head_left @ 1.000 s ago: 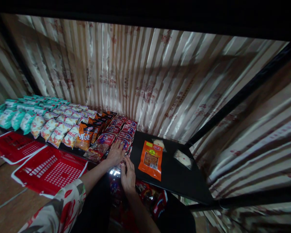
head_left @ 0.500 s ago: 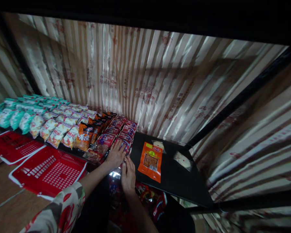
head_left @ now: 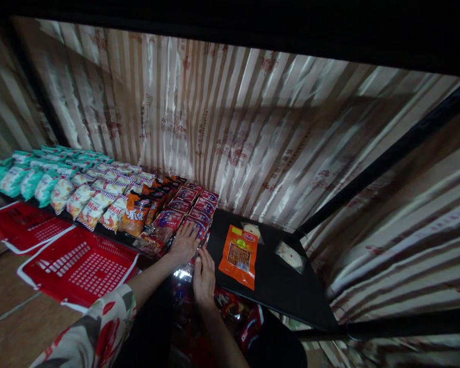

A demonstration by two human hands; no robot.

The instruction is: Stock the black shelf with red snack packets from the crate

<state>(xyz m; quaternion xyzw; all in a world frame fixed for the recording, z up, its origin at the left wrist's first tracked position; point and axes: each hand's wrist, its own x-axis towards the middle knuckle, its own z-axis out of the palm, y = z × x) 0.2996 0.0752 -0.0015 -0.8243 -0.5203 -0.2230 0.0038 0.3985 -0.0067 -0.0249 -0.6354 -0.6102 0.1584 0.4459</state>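
Observation:
Rows of dark red snack packets (head_left: 205, 205) lie on the black shelf (head_left: 283, 291). My left hand (head_left: 184, 242) rests flat over the front packets of these rows, fingers stretched out. Just right of it, my right hand (head_left: 204, 276) touches the front edge of the same rows, its fingers extended and close to the left hand. A shiny packet part shows below and between the hands; the rest of it is hidden. To the right lies a flat orange snack pouch (head_left: 238, 256), apart from both hands.
Left of the red packets stand orange-and-black bags (head_left: 134, 212), white bags (head_left: 94, 208) and teal bags (head_left: 13, 179). Two red baskets (head_left: 88, 266) sit below the shelf's left front. Two small clear packets (head_left: 290, 255) lie at right. A striped curtain (head_left: 230, 117) hangs behind.
Both hands stay nearly in place on the red packets. The view has shifted slightly; nothing on the shelf has visibly moved.

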